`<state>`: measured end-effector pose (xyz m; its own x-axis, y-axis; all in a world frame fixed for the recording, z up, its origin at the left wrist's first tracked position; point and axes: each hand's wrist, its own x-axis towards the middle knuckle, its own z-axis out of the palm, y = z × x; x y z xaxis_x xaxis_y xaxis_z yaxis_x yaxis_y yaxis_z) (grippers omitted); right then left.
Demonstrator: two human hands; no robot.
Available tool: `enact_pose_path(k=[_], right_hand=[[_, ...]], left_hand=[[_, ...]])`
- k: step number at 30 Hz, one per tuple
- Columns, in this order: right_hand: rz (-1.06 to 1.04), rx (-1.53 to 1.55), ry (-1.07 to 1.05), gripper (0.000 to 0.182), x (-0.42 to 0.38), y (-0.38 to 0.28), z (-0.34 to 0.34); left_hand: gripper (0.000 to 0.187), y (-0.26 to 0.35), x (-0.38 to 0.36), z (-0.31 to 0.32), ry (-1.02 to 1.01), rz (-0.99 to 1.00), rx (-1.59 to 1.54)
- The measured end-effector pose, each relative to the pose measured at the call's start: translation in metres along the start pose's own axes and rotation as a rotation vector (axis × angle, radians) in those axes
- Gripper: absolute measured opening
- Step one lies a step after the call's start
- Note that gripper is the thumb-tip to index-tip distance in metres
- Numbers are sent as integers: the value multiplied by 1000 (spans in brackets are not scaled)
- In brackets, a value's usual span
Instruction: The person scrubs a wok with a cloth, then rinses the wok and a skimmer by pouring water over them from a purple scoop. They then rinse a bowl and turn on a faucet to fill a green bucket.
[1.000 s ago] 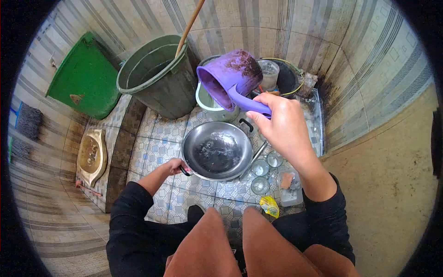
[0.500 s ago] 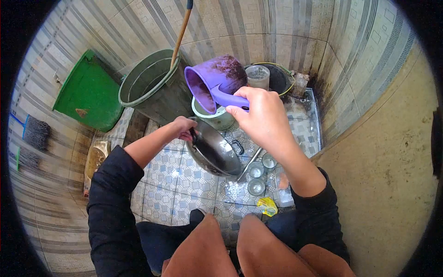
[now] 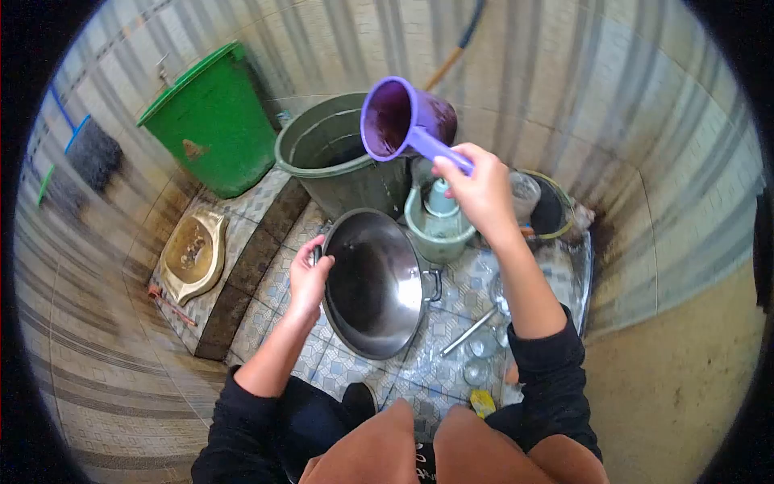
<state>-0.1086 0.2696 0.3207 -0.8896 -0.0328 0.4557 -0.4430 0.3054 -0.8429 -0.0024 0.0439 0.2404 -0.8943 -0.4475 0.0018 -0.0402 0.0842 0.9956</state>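
My left hand (image 3: 310, 278) is closed round one black handle of a metal wok (image 3: 379, 282). The wok tilts over the tiled floor with its hollow side facing me, and its other handle points right. In my right hand (image 3: 481, 189) is the handle of a purple water dipper (image 3: 411, 121), raised above the wok and to its right. The dipper lies on its side, its mouth turned to the left; dark stains show on it. Beneath my right hand stands a pale green bucket (image 3: 439, 234) with a light green container inside.
A large grey-green bin (image 3: 339, 173) stands behind the wok, and a green tub (image 3: 211, 133) is at back left. A squat toilet (image 3: 193, 254) occupies the raised step. Several glasses (image 3: 484, 343), a metal-handled utensil (image 3: 468, 332) and a yellow packet (image 3: 482, 403) lie right. Brushes (image 3: 93, 153) hang left.
The wok has been turned so its inside faces me more. My right hand has raised the dipper and tipped its mouth further sideways. The view has swung left.
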Motion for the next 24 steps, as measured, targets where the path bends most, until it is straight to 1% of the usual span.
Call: enact_pose_path(k=[1,2,3,5,7,9,11,13,15,16,17,20,22,23,24], right_hand=[[-77,-324,-36,23,11,-11,18],[-119,-455,-73,20,23,-18,44],[-161,-587,-104,17,37,-19,73],[-115,-639,-116,22,69,-8,142],[-117,-728,-132,21,94,10,203],[-131,-909,-347,23,120,44,251],[-72,-1043,-542,27,137,75,281],[104,-1115,-650,30,143,104,304],[294,-1080,-759,32,145,115,320],[443,-1019,-863,36,146,122,327],[441,-1023,-869,36,149,135,334],[195,-955,-1007,38,163,178,348],[31,-901,-1081,40,170,188,345],[-7,-708,-969,38,160,149,325],[243,-462,-855,33,161,148,319]], left_hand=[[36,-6,6,-9,26,87,9],[35,5,3,-17,35,38,-33],[36,8,3,-25,35,59,-88],[36,13,7,-43,73,62,25],[35,13,20,-53,52,-5,-116],[33,-5,40,-67,76,-18,-82],[32,-15,54,-74,129,-9,-149],[32,-29,67,-82,147,-26,-150],[32,-28,73,-83,121,-61,-110],[33,-28,75,-81,112,-59,-124],[33,-30,77,-75,136,13,-201],[31,-38,84,-74,113,11,-154],[30,-40,86,-74,66,-22,-20],[30,-41,85,-71,66,-14,-24],[30,-42,84,-68,79,76,89]])
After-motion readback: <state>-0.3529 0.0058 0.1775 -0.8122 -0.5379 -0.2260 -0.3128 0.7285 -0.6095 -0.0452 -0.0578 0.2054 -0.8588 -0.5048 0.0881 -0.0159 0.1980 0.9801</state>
